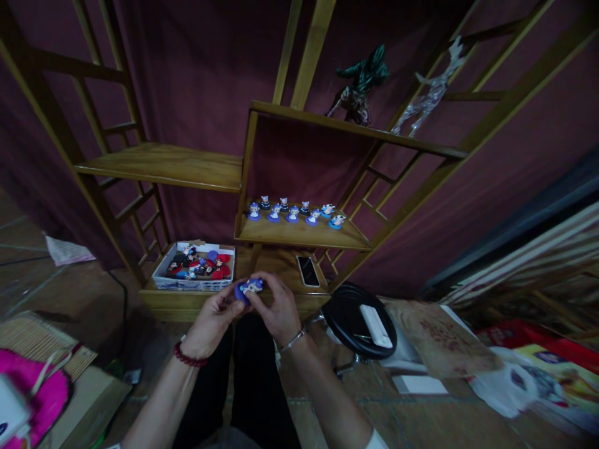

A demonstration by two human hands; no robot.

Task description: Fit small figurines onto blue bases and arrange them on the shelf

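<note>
A small blue toy figure (249,287) is held between the left hand (213,318) and the right hand (277,307), fingers pinched on it, just below the wooden shelf (299,236) with more toys.

The figurine (249,287) is blue and white, matching the row of figurines (294,212) on the yellow-brown wooden shelf (299,236). Left of that shelf, a white box (194,282) with a blue pattern holds red, black and blue toys, and right of it a black stool (355,318) carries a white card. A dark red bead bracelet (188,358) circles one wrist, a silver bangle (292,341) the other, and the wall behind the shelf is maroon.
</note>
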